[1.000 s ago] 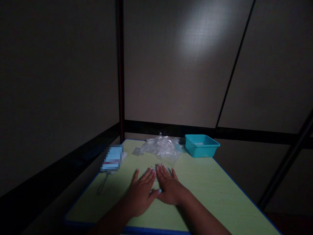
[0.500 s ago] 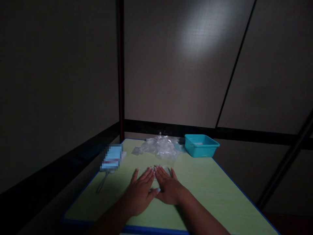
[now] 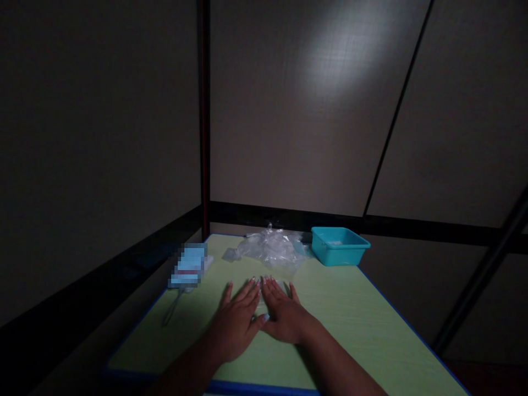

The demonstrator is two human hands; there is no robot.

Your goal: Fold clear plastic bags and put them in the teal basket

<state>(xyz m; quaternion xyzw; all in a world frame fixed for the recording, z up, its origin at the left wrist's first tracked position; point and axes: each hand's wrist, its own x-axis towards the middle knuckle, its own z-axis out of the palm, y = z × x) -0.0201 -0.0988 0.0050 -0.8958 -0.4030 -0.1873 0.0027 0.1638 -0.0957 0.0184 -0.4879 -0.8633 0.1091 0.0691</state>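
Both of my hands lie flat, palms down, side by side on a pale green table (image 3: 363, 324) with a blue edge. My left hand (image 3: 237, 322) has its fingers stretched forward, thumb touching the right one. My right hand (image 3: 284, 313) is spread the same way. Under the fingertips of both shows a small clear plastic piece (image 3: 264, 289), mostly hidden by the hands. Neither hand grips anything. The room is dim.
A heap of crumpled clear plastic bags (image 3: 274, 247) lies at the far end of the table. A teal tub (image 3: 339, 245) stands at the far right corner. A blurred light-blue item (image 3: 187, 267) with a cord sits at the left edge. Dark walls enclose the table.
Both hands have slid very slightly forward along the table, staying flat and together. Nothing else moved.
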